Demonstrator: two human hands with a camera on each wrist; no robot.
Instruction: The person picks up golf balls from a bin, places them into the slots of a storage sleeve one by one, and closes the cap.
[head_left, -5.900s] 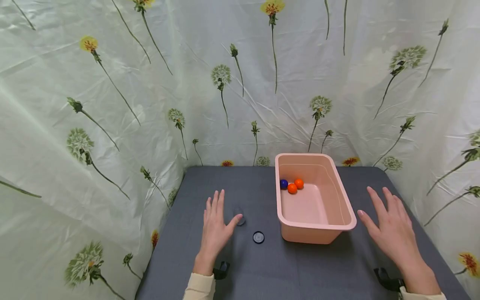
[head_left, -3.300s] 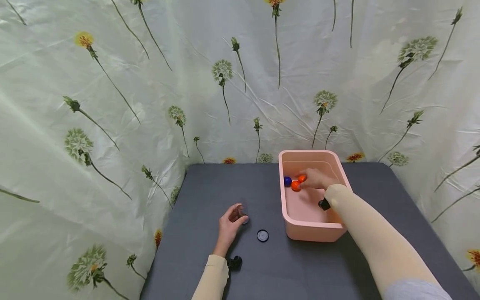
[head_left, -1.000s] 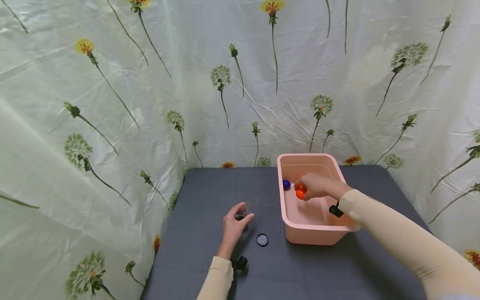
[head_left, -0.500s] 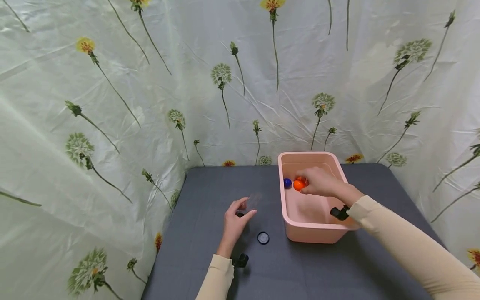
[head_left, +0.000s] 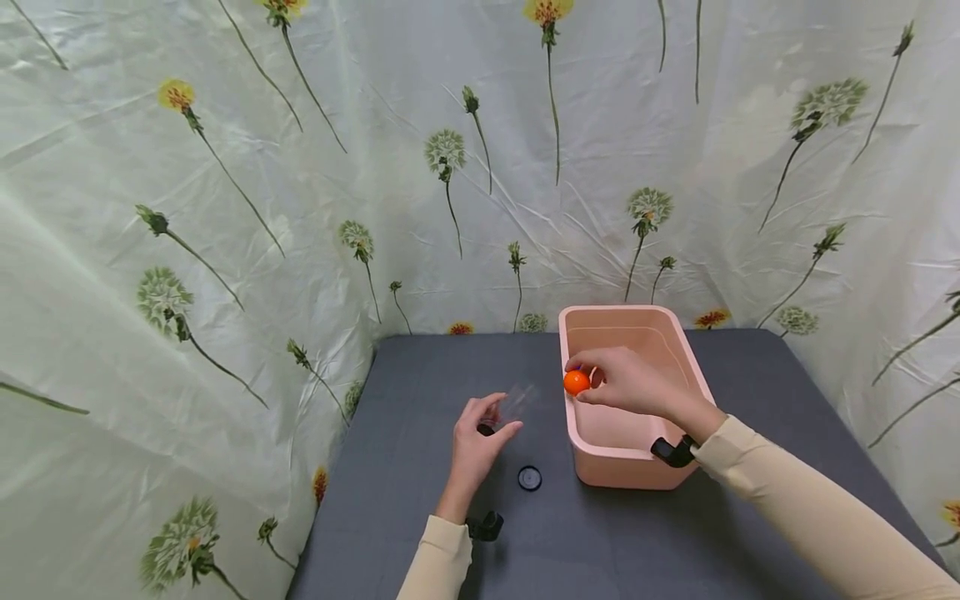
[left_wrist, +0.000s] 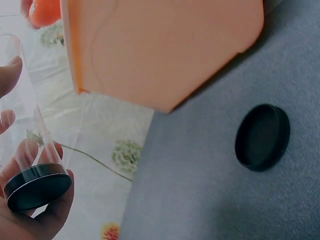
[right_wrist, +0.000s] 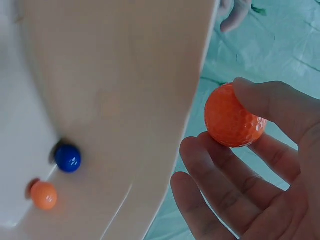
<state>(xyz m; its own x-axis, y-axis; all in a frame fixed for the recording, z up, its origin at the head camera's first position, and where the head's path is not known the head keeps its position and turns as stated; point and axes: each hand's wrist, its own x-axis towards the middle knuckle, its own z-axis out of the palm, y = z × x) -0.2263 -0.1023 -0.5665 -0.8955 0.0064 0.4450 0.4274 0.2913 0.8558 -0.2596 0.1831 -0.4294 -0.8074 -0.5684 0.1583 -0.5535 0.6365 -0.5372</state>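
My left hand (head_left: 471,446) grips a clear plastic tube (head_left: 517,402) near its lower end and holds it tilted above the table. The left wrist view shows the tube's black end cap (left_wrist: 40,187) at the bottom, among the fingers. An orange golf ball (right_wrist: 232,115) is pinched between the thumb and fingers of my right hand (head_left: 630,385), at the left rim of the pink bin (head_left: 633,454). Down in the bin lie a blue ball (right_wrist: 67,157) and another orange ball (right_wrist: 44,195); in the head view the right hand mostly hides them.
A loose round black lid (head_left: 529,477) lies on the grey table (head_left: 442,367), between the left hand and the bin. Behind and beside the table hangs a flower-printed curtain (head_left: 405,167).
The right hand has reached into the bin, picked up an orange golf ball and brought it up and left to the rim. My left hand has taken the tube and lifted it off the table.
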